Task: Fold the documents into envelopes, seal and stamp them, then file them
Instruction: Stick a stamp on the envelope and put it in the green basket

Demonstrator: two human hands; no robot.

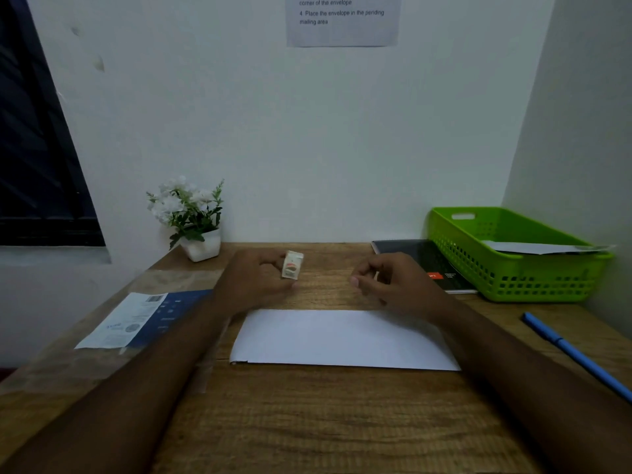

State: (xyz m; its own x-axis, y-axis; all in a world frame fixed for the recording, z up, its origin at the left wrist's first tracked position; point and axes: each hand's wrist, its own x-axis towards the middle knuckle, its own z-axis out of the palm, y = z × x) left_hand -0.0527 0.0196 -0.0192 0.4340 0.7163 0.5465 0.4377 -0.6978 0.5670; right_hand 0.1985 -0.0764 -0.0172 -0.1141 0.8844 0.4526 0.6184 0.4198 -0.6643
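Note:
A white envelope (342,338) lies flat on the wooden desk (325,422) in front of me. Just beyond its far edge, my left hand (256,282) pinches a small stamp (292,265) with a red and white design, holding it upright above the desk. My right hand (390,282) hovers beside it to the right with fingers curled; whether it pinches anything is too small to tell. At the back right stands a green basket (513,271) with a white envelope (543,248) lying in it.
A clear plastic sleeve with a blue and white printed sheet (143,319) lies at the left. A potted white flower (191,217) stands at the back left. A black notebook (424,261) sits beside the basket, and a blue pen (574,354) lies at the right. An instruction sheet (342,20) hangs on the wall.

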